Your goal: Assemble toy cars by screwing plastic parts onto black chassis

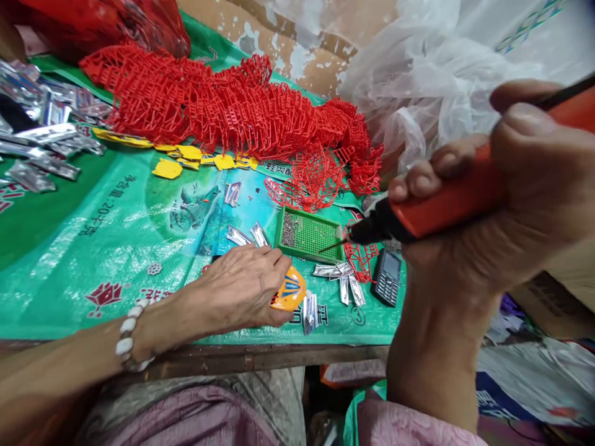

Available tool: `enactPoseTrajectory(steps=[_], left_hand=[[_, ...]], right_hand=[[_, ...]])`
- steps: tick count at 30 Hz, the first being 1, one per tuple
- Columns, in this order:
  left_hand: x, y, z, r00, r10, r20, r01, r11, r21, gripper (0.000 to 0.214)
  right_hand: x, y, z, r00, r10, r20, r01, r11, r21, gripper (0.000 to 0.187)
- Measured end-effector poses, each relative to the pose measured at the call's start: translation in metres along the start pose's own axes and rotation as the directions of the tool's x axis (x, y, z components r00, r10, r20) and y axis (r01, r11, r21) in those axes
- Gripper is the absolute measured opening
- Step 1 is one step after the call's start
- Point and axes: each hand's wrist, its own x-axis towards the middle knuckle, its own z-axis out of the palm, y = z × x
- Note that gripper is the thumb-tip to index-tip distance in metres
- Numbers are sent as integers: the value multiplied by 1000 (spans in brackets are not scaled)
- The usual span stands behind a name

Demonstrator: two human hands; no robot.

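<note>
My left hand (242, 282) rests low over the table with its fingers closed around a yellow-orange plastic toy body (292, 292). Most of that piece is hidden under the fingers. A red electric screwdriver (450, 192) with a black nose is gripped in my right hand (525, 179). Its thin bit points left and down, over the front right part of a green tray (310, 213). Small screws (292, 229) are heaped at the tray's left end, with a few scattered across its grid. Around my left hand lie shiny silver plastic pieces (334, 270).
A long heap of red plastic frames (204, 105) stretches across the back, with yellow pieces (167, 168) along its front. More silver parts (41, 136) are piled at the left. A keypad phone (387, 277) lies right of the tray. Clear plastic bags (418, 80) hang behind.
</note>
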Motion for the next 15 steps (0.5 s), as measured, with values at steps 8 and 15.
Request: enactPoseTrajectory(steps=[8, 15], left_hand=[[-5, -2, 2, 997, 48, -63, -47, 999, 25, 28], [-8, -2, 1, 993, 72, -90, -68, 996, 57, 29]], right_hand=[[-53, -22, -3, 981, 89, 173, -112, 985, 132, 19], [-64, -21, 4, 976, 188, 111, -206, 961, 182, 23]])
